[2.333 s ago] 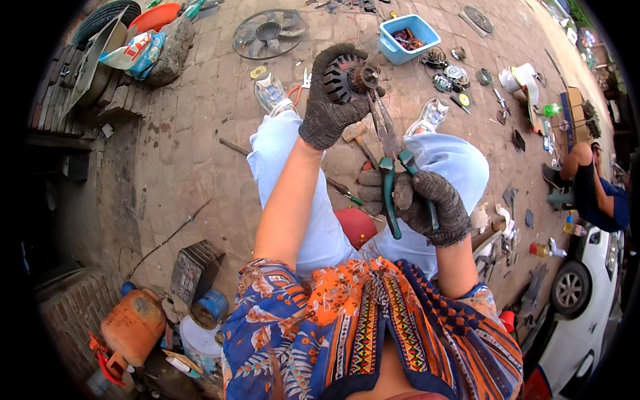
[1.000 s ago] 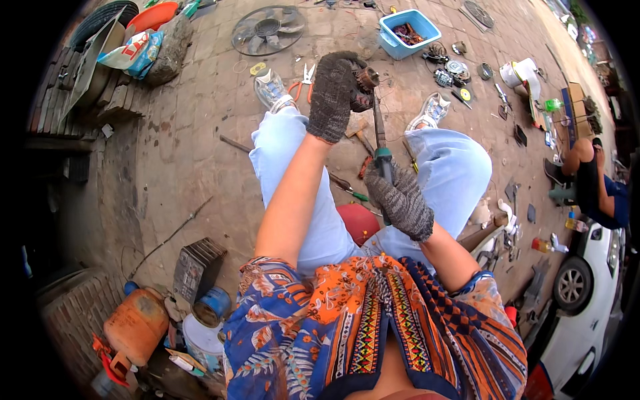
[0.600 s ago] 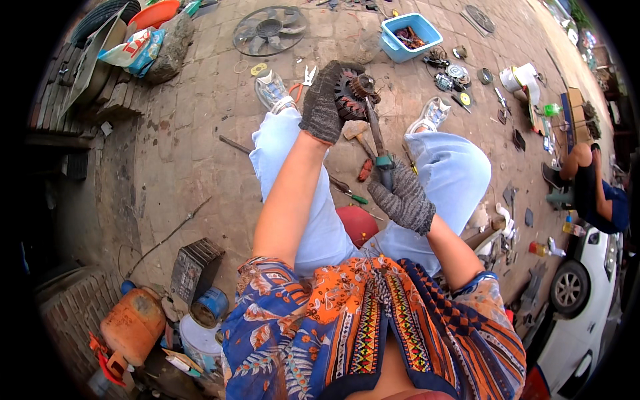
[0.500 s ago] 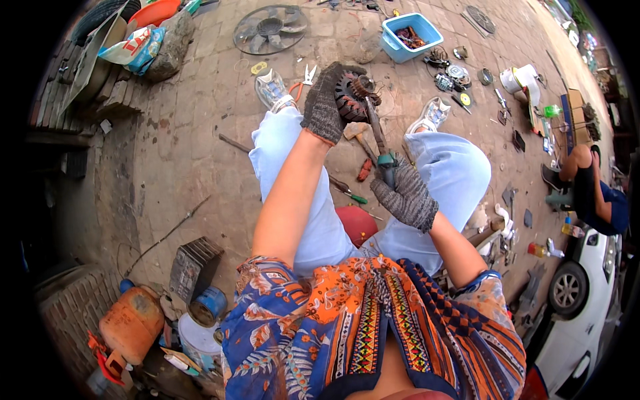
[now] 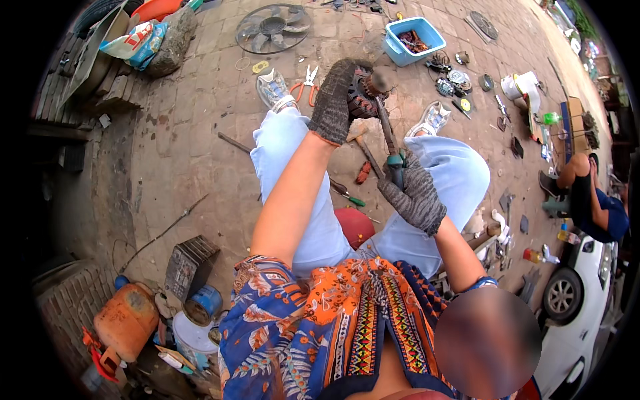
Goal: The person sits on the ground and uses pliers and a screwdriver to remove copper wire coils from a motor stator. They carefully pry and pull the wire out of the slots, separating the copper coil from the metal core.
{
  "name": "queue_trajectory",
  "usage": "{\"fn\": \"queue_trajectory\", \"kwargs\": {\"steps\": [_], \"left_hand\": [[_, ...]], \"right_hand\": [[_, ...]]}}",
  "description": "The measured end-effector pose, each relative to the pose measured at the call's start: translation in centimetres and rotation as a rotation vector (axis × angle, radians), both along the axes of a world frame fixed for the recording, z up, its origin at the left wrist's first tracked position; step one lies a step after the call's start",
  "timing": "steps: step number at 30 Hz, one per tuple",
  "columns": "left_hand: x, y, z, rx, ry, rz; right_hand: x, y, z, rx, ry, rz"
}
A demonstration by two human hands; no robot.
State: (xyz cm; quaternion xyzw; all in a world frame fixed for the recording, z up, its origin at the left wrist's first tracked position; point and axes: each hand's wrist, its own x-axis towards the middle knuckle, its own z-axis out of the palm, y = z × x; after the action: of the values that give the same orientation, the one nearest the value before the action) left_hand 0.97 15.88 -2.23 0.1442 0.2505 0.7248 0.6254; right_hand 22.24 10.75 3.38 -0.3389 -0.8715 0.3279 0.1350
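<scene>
My left hand, in a dark grey knit glove, is closed around a motor rotor with a dark slotted core and a rusty end. In my gloved right hand is the teal handle of a long screwdriver. Its dark shaft points up and away, and the tip meets the rotor's near side; the exact contact is hidden. A hammer lies on the paving between my legs, beside a small red piece. Near my left shoe rest orange-handled snips.
A blue basin with copper-coloured scraps stands ahead, right of a fan wheel. Motor parts and tools are scattered to the right. Another person sits at far right near a white car. A rusty orange tank stands at lower left.
Both hands have shifted slightly right with the rotor and screwdriver. The rotor has turned, so its rusty end now faces more toward me. Both grips are kept.
</scene>
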Motion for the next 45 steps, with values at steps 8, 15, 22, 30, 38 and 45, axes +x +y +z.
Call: {"fn": "queue_trajectory", "kwargs": {"steps": [8, 15, 22, 30, 38, 45], "left_hand": [[-0.4, 0.0, -0.2, 0.146, -0.186, -0.129], [-1.0, -1.1, 0.7, 0.217, -0.237, -0.423], [-1.2, -1.6, -0.2, 0.063, -0.198, -0.523], [-0.2, -2.2, 1.5, -0.114, -0.226, -0.559], [1.2, -3.0, 2.6, -0.235, -0.188, -0.633], [0.6, -2.0, 3.9, 0.019, -0.412, -0.543]], "right_hand": [[0.0, 1.4, -0.6, 0.415, -0.163, 0.091], [1.3, 4.4, -0.1, 0.465, -0.320, 0.221], [2.0, 6.0, 0.3, 0.497, -0.431, 0.326], [2.4, 7.8, 1.6, 0.478, -0.343, 0.442], [2.2, 7.9, 2.1, 0.345, -0.386, 0.432], [2.5, 6.9, 2.7, 0.130, -0.144, 0.284]]}}
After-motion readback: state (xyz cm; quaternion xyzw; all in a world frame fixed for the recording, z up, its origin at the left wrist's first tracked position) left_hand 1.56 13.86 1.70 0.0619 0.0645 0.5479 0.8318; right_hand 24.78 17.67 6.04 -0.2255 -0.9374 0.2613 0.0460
